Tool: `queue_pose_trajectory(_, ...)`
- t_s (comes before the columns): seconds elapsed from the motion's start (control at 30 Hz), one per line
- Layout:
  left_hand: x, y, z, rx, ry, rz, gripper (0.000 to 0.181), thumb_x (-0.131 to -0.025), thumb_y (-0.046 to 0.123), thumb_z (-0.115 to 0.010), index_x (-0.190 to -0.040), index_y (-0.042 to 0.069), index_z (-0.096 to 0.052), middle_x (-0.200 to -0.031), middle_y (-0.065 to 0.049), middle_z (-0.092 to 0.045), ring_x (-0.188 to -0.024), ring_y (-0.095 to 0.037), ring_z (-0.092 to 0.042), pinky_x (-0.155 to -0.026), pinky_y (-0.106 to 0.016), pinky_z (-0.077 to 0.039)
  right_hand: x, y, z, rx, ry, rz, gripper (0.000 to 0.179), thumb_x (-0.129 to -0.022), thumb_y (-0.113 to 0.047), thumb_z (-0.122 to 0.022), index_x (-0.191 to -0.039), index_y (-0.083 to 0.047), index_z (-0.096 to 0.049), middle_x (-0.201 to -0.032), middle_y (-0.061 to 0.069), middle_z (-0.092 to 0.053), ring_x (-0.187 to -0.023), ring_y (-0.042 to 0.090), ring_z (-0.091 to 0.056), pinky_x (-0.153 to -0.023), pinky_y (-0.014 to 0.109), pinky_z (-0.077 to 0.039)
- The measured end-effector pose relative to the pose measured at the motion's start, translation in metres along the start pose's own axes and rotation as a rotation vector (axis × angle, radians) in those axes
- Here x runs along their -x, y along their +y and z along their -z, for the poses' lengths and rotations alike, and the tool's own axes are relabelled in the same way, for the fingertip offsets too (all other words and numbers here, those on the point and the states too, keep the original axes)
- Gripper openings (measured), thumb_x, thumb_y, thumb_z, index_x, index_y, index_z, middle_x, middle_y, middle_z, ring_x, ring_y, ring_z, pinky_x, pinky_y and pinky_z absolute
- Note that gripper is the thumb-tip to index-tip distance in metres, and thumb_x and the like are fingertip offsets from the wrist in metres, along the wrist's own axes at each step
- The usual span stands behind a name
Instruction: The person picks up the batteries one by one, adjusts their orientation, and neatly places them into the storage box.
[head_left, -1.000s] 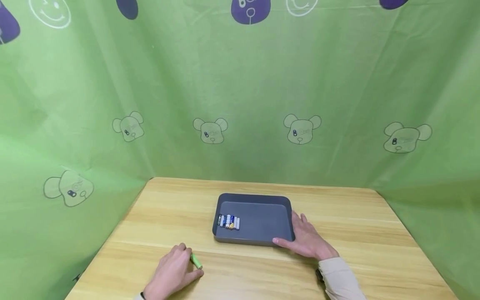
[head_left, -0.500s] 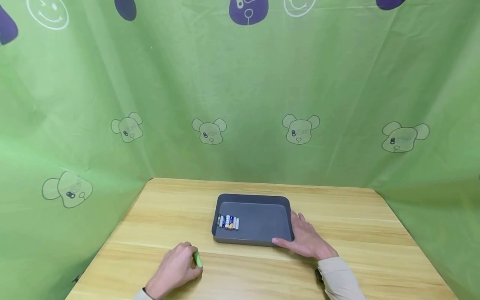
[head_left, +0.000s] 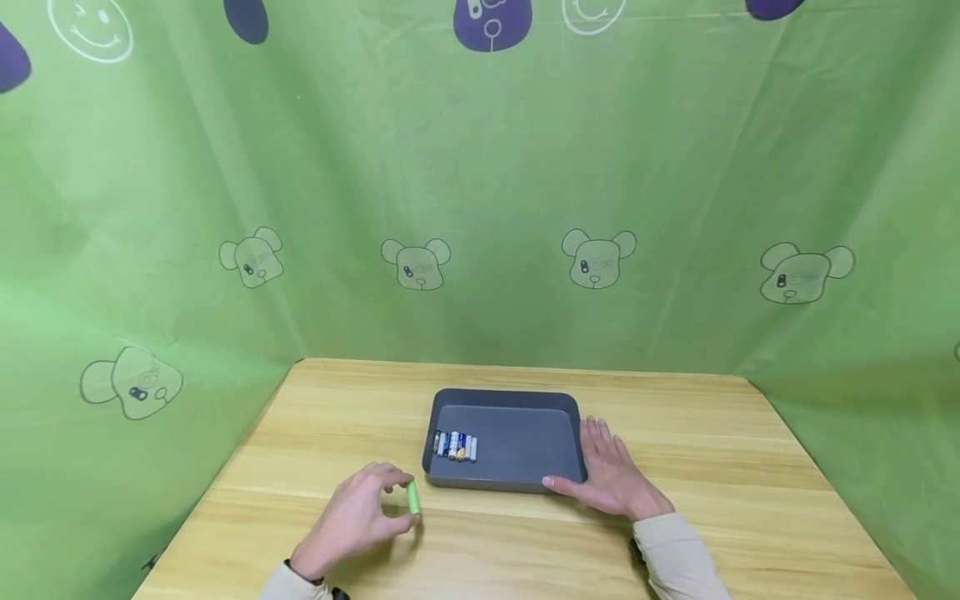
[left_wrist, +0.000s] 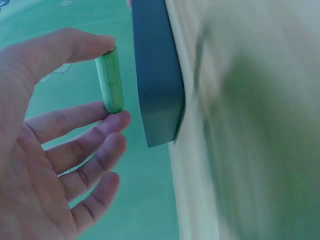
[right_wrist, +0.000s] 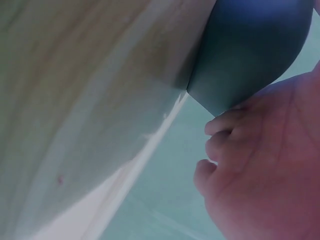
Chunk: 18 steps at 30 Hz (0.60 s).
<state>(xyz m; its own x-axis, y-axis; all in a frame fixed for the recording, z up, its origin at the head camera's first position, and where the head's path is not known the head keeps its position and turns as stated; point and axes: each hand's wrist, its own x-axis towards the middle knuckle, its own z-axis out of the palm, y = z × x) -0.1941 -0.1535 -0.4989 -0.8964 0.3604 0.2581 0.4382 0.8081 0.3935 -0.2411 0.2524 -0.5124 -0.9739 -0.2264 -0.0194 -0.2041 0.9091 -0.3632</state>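
My left hand (head_left: pixel 358 510) pinches a green battery (head_left: pixel 413 497) by its two ends, thumb at one end and fingertips at the other. In the left wrist view the battery (left_wrist: pixel 110 81) stands out beyond the palm, near the wall of a dark grey tray (left_wrist: pixel 157 75). The tray (head_left: pixel 532 440) lies on the table, and a row of several batteries (head_left: pixel 455 446) lies side by side at its left end. At the tray's near right corner is my right hand (head_left: pixel 617 482), its fingers straight along the right side and its thumb on the near rim.
A light wooden table (head_left: pixel 712 450) carries the tray. Green curtains (head_left: pixel 510 167) with printed bear heads rise behind it and on both sides.
My left hand has lifted the green battery and carried it right and away from me, toward the tray. The right hand stays at the tray's corner, with its fingers now straighter.
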Motion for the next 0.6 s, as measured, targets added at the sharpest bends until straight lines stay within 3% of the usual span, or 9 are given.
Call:
queue_pose_trajectory(0.17, -0.010, 0.003, 0.003, 0.100, -0.002, 0.009, 0.056, -0.075, 0.040, -0.090, -0.122, 0.016, -0.073, -0.118, 0.004, -0.073, -0.096, -0.010, -0.062, -0.077, -0.028, -0.053, 0.000, -0.001, 0.001, 0.030, 0.016, -0.001, 0.126, -0.086, -0.081, -0.055, -0.159, 0.012, -0.012, -0.170, 0.032, -0.006, -0.159, 0.050, -0.006, -0.128, 0.066, -0.008)
queue_pose_trajectory(0.4, -0.025, -0.001, 0.004, 0.284, -0.017, 0.010, 0.061, -0.074, 0.039, -0.091, -0.127, 0.015, -0.072, -0.128, -0.002, -0.070, -0.107, -0.019, -0.063, -0.090, -0.051, -0.056, 0.001, -0.001, 0.001, 0.042, 0.042, 0.007, 0.125, -0.086, -0.081, -0.056, -0.159, 0.012, -0.014, -0.169, 0.032, -0.009, -0.159, 0.050, -0.008, -0.128, 0.066, -0.010)
queue_pose_trajectory(0.6, -0.039, -0.004, 0.001, 0.352, -0.009, -0.025, 0.061, -0.074, 0.039, -0.091, -0.128, 0.019, -0.072, -0.131, -0.004, -0.070, -0.109, -0.021, -0.062, -0.094, -0.056, -0.054, 0.001, 0.000, -0.001, 0.035, 0.041, 0.008, 0.125, -0.086, -0.080, -0.056, -0.159, 0.012, -0.013, -0.169, 0.032, -0.010, -0.158, 0.050, -0.008, -0.128, 0.066, -0.010)
